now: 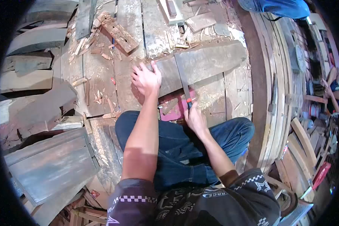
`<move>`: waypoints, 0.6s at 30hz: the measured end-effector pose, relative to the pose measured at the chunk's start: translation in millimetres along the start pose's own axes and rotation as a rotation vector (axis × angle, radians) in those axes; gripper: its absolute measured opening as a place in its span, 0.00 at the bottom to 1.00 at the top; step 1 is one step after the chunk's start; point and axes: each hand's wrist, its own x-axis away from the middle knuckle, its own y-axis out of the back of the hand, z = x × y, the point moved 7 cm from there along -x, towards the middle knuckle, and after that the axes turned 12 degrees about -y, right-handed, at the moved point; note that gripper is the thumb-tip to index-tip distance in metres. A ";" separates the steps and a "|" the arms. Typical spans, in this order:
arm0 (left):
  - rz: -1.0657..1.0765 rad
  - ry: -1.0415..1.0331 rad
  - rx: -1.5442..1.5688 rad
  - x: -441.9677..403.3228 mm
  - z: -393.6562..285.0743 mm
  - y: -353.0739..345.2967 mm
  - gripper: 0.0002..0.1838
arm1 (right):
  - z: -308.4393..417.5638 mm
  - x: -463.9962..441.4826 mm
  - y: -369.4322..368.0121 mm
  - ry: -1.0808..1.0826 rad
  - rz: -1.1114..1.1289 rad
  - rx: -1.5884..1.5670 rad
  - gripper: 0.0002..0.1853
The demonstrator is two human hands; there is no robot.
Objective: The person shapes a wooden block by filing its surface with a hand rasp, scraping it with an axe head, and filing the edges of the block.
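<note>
A wide, dark wooden board [214, 60] lies across the plank floor in front of my crossed legs. My left hand [147, 78] rests on its left end, palm down and fingers spread. A saw [181, 73] with a narrow metal blade lies across the board. Its dark handle with an orange part is in my right hand [195, 116], whose fingers are wrapped round it at the board's near edge. Beneath the board and the handle, a pink-red flat piece [173, 110] shows on the floor.
Wood scraps and a rough block [118, 33] lie beyond the board. Curved timbers [30, 81] and a wide panel [52, 162] are stacked at the left. Long beams [265, 83] run along the right. Another person's blue-clothed leg [277, 7] is at the top right.
</note>
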 end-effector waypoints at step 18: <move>-0.069 -0.034 0.027 -0.4 2.5 5.5 0.30 | 20.7 -32.7 14.2 -0.052 0.000 0.078 0.24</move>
